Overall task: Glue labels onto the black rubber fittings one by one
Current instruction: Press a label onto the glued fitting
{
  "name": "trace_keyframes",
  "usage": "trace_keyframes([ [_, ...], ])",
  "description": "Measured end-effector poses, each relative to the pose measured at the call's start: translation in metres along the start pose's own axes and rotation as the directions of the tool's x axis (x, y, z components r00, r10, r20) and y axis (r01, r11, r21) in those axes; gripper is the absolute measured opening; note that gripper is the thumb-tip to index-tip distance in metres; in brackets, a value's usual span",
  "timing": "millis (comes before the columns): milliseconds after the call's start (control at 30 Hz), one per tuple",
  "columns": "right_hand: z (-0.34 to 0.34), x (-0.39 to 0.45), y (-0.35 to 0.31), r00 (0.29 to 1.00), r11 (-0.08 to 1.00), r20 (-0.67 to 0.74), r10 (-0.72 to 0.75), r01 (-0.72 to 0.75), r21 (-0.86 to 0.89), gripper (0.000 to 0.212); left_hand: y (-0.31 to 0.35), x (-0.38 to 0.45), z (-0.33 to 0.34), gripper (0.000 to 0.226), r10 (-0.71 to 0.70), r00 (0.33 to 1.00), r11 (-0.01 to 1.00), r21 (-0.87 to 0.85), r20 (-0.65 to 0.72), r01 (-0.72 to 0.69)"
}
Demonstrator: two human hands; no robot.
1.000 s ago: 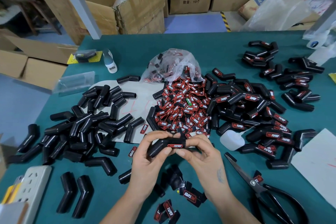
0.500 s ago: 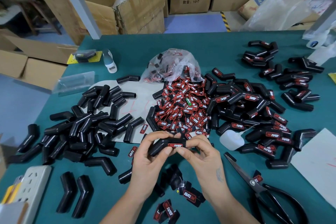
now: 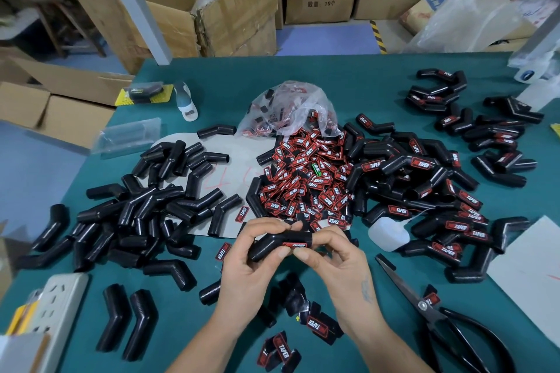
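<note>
I'm holding one black bent fitting (image 3: 274, 244) up over the green table (image 3: 378, 82), approx centre-front; my L hand (image 3: 253, 263) curls round its lower-left end, thumb pressed on the side facing me; my R hand (image 3: 336, 260) pinches the other end, thumb tip on the red/black label (image 3: 295, 245) stuck to the fitting, index curled over the top; both hands gripping, neither loose; just past my fingers lies the heap of loose labels (image 3: 306, 185), spilling from a clear plastic bag (image 3: 291, 109); unlabelled fittings (image 3: 142, 209) piled on my L side, partly on a pale sheet; labelled ones (image 3: 430, 191) piled on the R, w/ a further group (image 3: 472, 118) near the far R edge; small white squeeze bottle (image 3: 389, 235) sits just R of my R hand, touching the labelled pile; black-handled scissors (image 3: 436, 315) lie near my R wrist, blades pointing up-left; a few labels and dark bits (image 3: 315, 324) lie scattered between my forearms; white power strip (image 3: 57, 297) at the near L edge; two fittings (image 3: 127, 318) side by side just R of it; cardboard boxes (image 3: 218, 9) stand beyond the table
</note>
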State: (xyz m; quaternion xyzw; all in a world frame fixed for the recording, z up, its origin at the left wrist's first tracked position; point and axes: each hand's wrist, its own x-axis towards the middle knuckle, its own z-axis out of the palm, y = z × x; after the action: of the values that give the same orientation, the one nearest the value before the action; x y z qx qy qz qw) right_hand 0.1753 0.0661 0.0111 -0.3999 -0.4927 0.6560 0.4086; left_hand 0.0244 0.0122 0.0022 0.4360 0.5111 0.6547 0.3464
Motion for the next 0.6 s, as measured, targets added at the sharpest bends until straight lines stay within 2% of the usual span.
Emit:
trace_keyframes([
  [133, -0.0001, -0.0011, -0.0014, 1.000, 1.000, 0.012, -0.012, 0.011, 0.019, 0.036, 0.0026, 0.0005, -0.0013, 0.025, 0.112, 0.993, 0.993, 0.032, 0.038, -0.114],
  [333, 0.0003, -0.0026, -0.0024, 0.995, 0.992, 0.029, -0.094, 0.091, 0.088, 0.026, 0.0054, -0.0006, -0.0051, 0.021, 0.198, 0.980, 0.976, 0.095, 0.013, -0.198],
  [467, 0.0005, -0.0026, -0.0025, 0.992, 0.990, 0.041, -0.116, 0.113, 0.086, 0.014, 0.0068, -0.0009, -0.0054, 0.022, 0.200, 0.980, 0.976, 0.084, 0.014, -0.201],
  [600, 0.0025, -0.0036, -0.0012, 0.994, 0.989, 0.031, -0.106, 0.103, 0.108, 0.014, 0.0088, -0.0015, -0.0041, 0.020, 0.184, 0.983, 0.980, 0.078, 0.009, -0.184],
])
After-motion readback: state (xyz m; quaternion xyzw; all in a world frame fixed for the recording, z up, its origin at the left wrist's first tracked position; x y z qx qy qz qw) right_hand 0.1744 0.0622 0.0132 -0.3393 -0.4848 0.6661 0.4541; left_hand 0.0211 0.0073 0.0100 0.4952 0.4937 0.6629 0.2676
